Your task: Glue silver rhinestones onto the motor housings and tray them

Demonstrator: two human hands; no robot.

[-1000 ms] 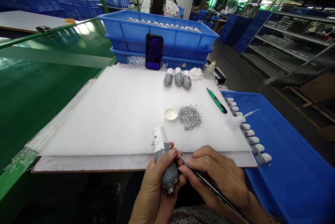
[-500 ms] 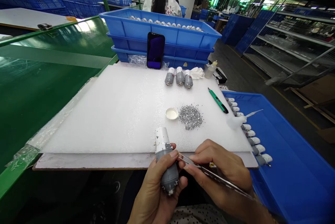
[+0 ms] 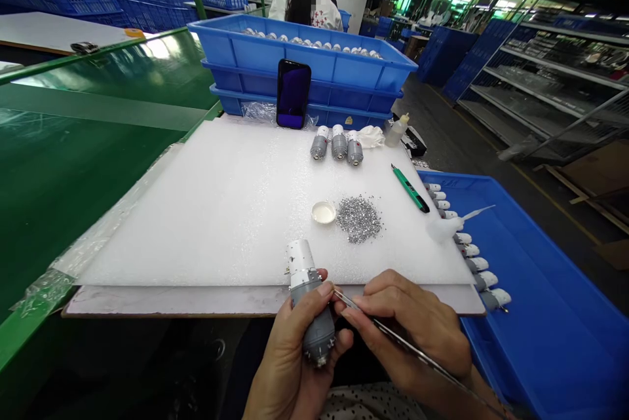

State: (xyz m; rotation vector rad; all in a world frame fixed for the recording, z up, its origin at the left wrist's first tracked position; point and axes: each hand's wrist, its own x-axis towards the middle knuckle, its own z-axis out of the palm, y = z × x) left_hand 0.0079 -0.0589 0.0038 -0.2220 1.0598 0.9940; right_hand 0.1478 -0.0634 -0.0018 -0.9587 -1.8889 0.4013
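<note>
My left hand point(image 3: 295, 348) is wrapped round a grey and white capsule-shaped part point(image 3: 300, 259), its white end pointing up and away. Thin metal tweezers point(image 3: 403, 341) are pinched in my right hand point(image 3: 417, 328), their tip at my left thumb beside the part. Whether the tip grips anything is too small to tell. On the white foam sheet point(image 3: 196, 210) lie a small round white dish point(image 3: 324, 213) and a pile of tiny silvery pieces point(image 3: 360, 218). Farther back stand three similar grey and white parts point(image 3: 339, 143).
Stacked blue bins point(image 3: 304, 79) stand behind the sheet, a phone point(image 3: 293, 94) leaning on them. A green knife point(image 3: 409, 188), a squeeze bottle point(image 3: 396, 131) and a white dropper bottle point(image 3: 442, 228) lie right. A blue tray point(image 3: 550, 302) holds several parts. A person point(image 3: 314, 0) sits beyond.
The held part has tilted slightly, its white end shifting a little to the left. My right hand and the tweezers have turned slightly, the tip still by my left thumb.
</note>
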